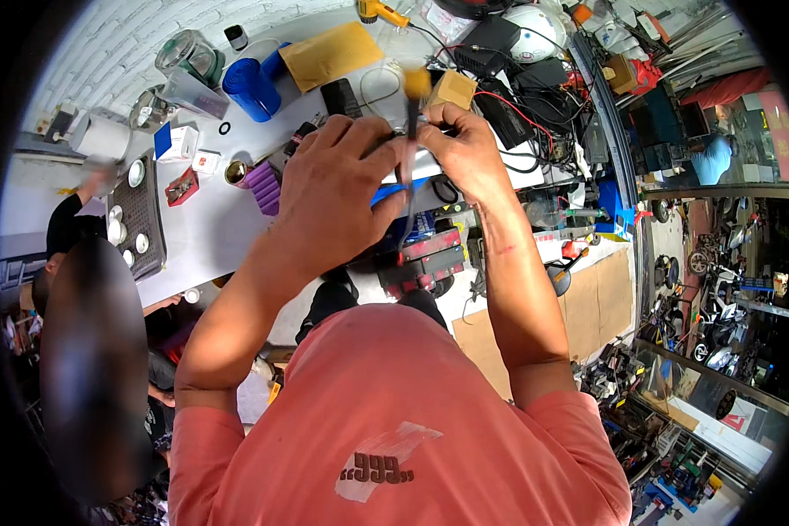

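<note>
My left hand (pixel 337 188) is over the front part of the white table, with its fingers bent inward and their tips close to my other hand. My right hand (pixel 466 156) is closed, thumb and forefinger pinched together. What the fingers hold is small and mostly hidden behind them. Between my hands runs a blurred dark stalk with a yellow end (pixel 417 84), and I cannot tell whether either hand touches it. Just beyond my right hand lies a small tan cardboard box (pixel 453 89). A black phone (pixel 340 98) lies beyond my left hand.
A blue roll (pixel 252 90), a brown envelope (pixel 331 55) and a purple block (pixel 263 188) are on the table (pixel 203 238). Tangled cables and a black power adapter (pixel 502 114) crowd the right. A grey tray (pixel 151 228) holds white cups at left, near another person (pixel 96 368).
</note>
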A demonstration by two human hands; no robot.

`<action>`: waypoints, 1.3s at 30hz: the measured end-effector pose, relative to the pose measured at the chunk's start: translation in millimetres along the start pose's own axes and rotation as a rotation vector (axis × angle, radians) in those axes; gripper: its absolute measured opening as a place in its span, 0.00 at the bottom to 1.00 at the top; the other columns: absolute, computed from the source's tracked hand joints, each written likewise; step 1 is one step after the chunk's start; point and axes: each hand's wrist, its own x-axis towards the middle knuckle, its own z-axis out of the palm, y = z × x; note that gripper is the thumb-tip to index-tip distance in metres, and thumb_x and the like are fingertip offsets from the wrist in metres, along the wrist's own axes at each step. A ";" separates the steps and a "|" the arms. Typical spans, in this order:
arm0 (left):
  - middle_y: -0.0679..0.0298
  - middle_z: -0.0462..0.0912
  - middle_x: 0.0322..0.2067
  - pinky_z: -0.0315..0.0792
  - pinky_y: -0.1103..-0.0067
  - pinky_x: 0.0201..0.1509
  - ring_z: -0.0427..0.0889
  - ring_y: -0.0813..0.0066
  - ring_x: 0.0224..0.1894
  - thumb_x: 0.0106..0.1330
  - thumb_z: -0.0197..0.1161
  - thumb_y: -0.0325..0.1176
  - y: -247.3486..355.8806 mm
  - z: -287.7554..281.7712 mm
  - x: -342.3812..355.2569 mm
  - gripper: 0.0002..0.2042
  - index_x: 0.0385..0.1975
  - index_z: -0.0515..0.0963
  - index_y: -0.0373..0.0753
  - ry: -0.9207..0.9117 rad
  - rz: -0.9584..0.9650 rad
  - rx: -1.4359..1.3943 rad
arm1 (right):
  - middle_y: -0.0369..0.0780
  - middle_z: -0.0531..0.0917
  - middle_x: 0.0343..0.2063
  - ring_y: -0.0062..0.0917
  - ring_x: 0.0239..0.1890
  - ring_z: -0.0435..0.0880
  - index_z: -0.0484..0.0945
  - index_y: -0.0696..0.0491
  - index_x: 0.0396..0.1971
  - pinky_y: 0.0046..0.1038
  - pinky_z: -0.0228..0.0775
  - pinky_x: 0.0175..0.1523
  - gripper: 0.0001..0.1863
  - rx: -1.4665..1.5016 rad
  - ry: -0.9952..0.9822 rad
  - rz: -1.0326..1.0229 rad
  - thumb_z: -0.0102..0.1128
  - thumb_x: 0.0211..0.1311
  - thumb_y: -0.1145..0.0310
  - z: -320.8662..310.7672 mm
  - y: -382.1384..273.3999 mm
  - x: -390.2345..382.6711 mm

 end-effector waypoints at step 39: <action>0.55 0.82 0.72 0.75 0.54 0.78 0.78 0.46 0.76 0.56 0.85 0.32 -48.5 1.9 -67.5 0.38 0.70 0.81 0.38 0.151 0.028 -0.078 | 0.47 0.83 0.67 0.46 0.66 0.83 0.87 0.50 0.62 0.46 0.75 0.71 0.34 -0.616 -0.023 -0.704 0.84 0.50 0.75 -22.8 -10.1 -63.4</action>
